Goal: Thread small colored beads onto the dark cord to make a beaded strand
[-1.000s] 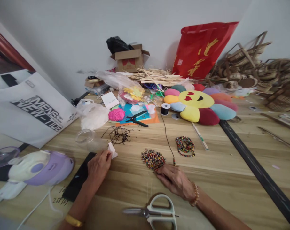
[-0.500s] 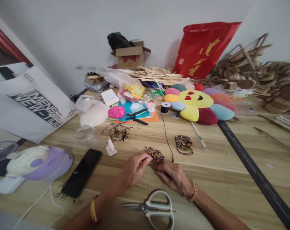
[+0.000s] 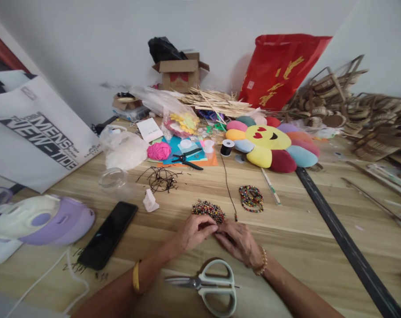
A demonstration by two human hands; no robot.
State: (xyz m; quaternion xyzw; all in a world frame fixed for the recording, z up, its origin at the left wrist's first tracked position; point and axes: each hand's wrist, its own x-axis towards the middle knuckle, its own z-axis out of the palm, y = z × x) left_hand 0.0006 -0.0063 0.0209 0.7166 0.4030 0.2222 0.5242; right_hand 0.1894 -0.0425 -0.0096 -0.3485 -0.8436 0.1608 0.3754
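Observation:
A heap of small multicoloured beads (image 3: pixel 207 209) lies on the wooden table just beyond my hands. My left hand (image 3: pixel 197 232) is closed, thumb and forefinger pinched at the near edge of the heap; what is between them is too small to make out. Close beside it, my right hand (image 3: pixel 239 242) has its fingers curled round the end of a black cord (image 3: pixel 227 183). That cord runs back to a spool (image 3: pixel 227 148) and carries a few beads where it disappears behind the hand. A coiled strand of beads (image 3: pixel 251 198) rests farther right. Scissors (image 3: pixel 216 282) lie nearer me.
To the left are a phone (image 3: pixel 109 234), a purple-and-white device (image 3: pixel 54 221) and a clear jar (image 3: pixel 113 179). Black cord scraps (image 3: pixel 162 179), pliers (image 3: pixel 187 160) and a flower cushion (image 3: pixel 269 143) lie farther back. A black strip (image 3: pixel 346 234) crosses the right side.
My left hand has moved right from the bead heap, bringing its pinched fingertips up to my right hand. The right hand stays nearly in place; the view has shifted slightly.

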